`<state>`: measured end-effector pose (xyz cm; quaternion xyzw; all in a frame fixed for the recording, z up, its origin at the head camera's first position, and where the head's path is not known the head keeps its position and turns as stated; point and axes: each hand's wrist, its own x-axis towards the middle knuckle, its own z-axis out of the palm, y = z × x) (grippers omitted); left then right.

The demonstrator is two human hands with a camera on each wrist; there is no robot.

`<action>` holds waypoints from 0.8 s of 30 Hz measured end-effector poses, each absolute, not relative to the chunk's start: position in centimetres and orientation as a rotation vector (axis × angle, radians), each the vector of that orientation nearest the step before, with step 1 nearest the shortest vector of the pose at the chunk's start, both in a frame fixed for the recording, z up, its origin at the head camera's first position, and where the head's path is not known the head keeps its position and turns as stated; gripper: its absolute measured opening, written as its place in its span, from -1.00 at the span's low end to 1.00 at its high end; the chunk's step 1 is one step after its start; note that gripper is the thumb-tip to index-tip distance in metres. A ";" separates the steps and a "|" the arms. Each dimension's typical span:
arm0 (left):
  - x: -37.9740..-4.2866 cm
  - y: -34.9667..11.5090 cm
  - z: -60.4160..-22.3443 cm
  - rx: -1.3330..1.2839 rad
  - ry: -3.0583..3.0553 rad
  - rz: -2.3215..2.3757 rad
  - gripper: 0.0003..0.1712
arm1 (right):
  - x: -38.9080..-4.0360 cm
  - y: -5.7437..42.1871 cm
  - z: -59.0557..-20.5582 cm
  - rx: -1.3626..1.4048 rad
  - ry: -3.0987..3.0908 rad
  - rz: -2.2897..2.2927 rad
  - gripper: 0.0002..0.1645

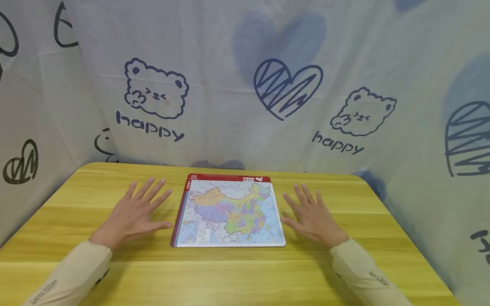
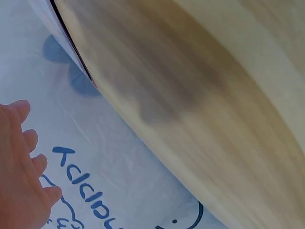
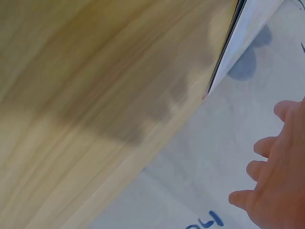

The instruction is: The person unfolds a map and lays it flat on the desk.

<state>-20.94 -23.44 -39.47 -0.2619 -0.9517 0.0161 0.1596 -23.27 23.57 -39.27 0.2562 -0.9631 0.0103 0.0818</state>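
A flat rectangular map board (image 1: 229,216) lies on the wooden table (image 1: 237,276), showing a coloured map of China under a red top strip. To its left my left hand (image 1: 134,214) is held with fingers spread and nothing in it, the thumb pointing at the board's left edge. On the other side my right hand (image 1: 314,219) has its fingers spread too, thumb close to the board's right edge. Both wrist views show the hands above the tabletop, their shadows falling on the wood; the board (image 2: 71,43) appears there only as a thin edge.
A pale cloth (image 1: 222,106) with drawn bears, hearts and the word "happy" hangs behind the table and along its sides. The table's far edge runs just beyond the board. Beige sleeves (image 1: 72,272) cover both forearms.
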 end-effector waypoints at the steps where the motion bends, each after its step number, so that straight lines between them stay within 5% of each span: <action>1: -20.9 -23.4 -39.5 -0.758 -2.717 0.054 0.05 | -23.2 23.4 -39.3 0.777 -2.882 0.040 -0.12; 11: -22.1 -20.4 -39.0 -0.919 -2.994 -0.219 -0.01 | -22.3 20.9 -39.4 0.956 -3.044 0.012 -0.10; 24: -28.3 -15.2 -38.9 -0.892 -3.271 -0.226 -0.08 | -21.2 18.1 -39.8 0.951 -3.221 -0.028 -0.11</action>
